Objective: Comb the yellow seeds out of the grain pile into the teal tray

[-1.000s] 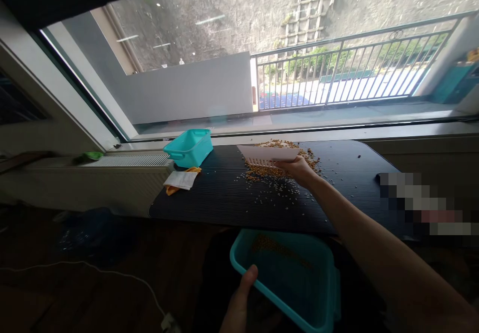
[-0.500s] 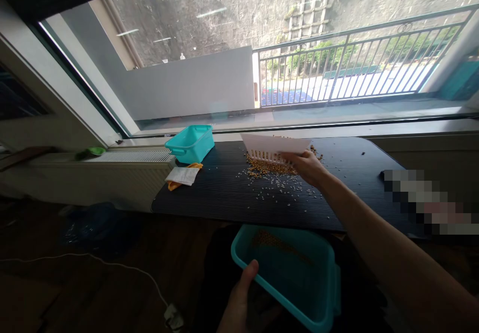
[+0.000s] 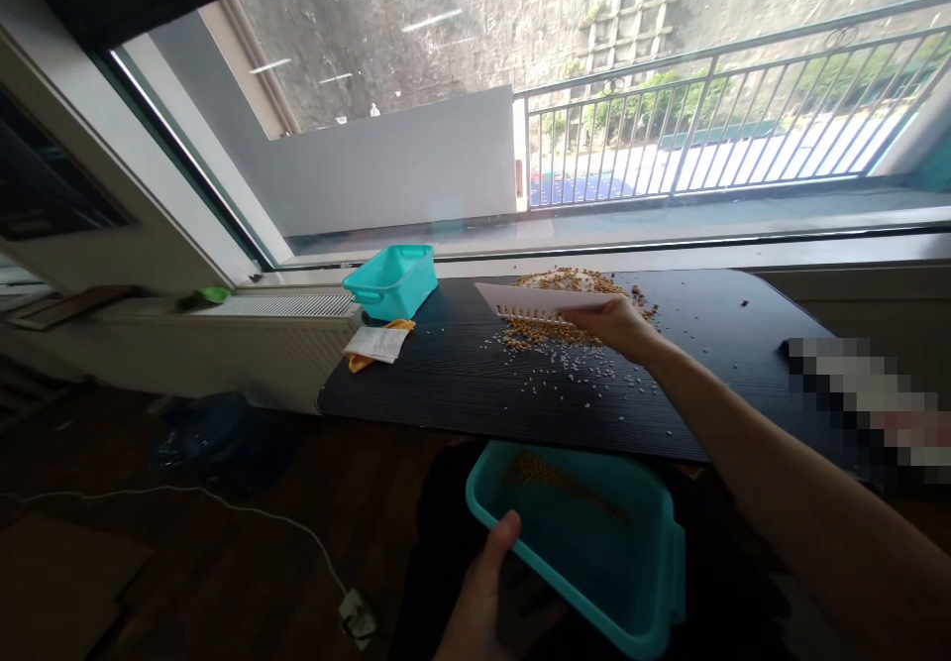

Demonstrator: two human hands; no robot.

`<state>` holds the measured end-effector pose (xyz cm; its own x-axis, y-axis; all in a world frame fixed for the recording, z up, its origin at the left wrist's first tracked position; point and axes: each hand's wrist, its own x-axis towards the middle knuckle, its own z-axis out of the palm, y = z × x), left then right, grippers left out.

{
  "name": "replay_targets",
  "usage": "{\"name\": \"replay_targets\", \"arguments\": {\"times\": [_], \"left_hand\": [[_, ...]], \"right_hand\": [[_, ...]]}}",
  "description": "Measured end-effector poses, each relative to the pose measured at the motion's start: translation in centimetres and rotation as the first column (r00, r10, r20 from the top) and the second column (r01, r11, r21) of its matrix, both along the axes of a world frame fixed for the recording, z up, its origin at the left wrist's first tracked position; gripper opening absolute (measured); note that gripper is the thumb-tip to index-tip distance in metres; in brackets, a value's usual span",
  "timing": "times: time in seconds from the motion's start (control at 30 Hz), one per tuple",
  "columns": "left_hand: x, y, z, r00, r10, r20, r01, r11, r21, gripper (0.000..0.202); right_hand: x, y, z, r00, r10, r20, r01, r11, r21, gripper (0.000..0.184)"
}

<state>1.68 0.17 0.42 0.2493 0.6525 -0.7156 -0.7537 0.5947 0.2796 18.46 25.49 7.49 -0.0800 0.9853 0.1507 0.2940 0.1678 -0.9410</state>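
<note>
My right hand (image 3: 628, 329) pinches the right end of a pale, flat sheet (image 3: 531, 298) with a row of slots along its lower edge, tilted just over the table. Beneath and around it spreads a pile of yellow-brown kernels or beans (image 3: 554, 332). Small white grains (image 3: 569, 364) are scattered on the near side of the pile. Down at my lap, my left hand (image 3: 482, 582) grips the near rim of a teal plastic bin (image 3: 594, 557), thumb over the edge. Some brown kernels (image 3: 546, 471) lie along the bin's far side.
A smaller teal basket (image 3: 397, 289) stands at the dark table's (image 3: 446, 384) back left. Before it lies a white paper on an orange cloth (image 3: 377, 344). A radiator (image 3: 297, 334) is at left, a window behind. A blurred-out item (image 3: 869, 393) sits at the right edge.
The sheet has tipped flatter and moved toward me a little, so more of the pile shows behind it. My left hand still holds the bin. The whole view has shifted slightly.
</note>
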Motion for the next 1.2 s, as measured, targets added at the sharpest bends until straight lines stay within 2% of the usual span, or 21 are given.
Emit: {"name": "replay_targets", "arguments": {"times": [0.2,0.47,0.7,0.93,1.2], "left_hand": [[-0.3,-0.1,0.2,0.999,0.028,-0.028,-0.029,1.000,-0.010,0.059],[-0.9,-0.4,-0.3,0.999,0.017,-0.039,-0.017,1.000,-0.006,0.060],[-1.1,-0.4,0.2,0.999,0.006,-0.054,-0.006,1.000,0.009,0.058],[-0.7,-0.3,0.3,0.996,0.001,-0.084,0.000,1.000,0.014,0.060],[-0.5,-0.2,0.5,0.998,-0.002,-0.061,0.005,0.999,0.041,0.056]], "right_hand": [[-0.9,0.8,-0.9,0.997,-0.008,0.078,0.009,1.000,-0.018,0.030],[-1.1,0.7,-0.9,0.991,0.015,0.132,-0.012,1.000,-0.024,0.028],[0.1,-0.4,-0.2,0.992,0.070,0.106,-0.068,0.997,-0.030,0.027],[-0.3,0.0,-0.1,0.996,0.015,0.091,-0.013,1.000,-0.019,0.025],[1.0,-1.0,1.2,0.990,0.085,0.113,-0.078,0.995,-0.065,0.024]]}}
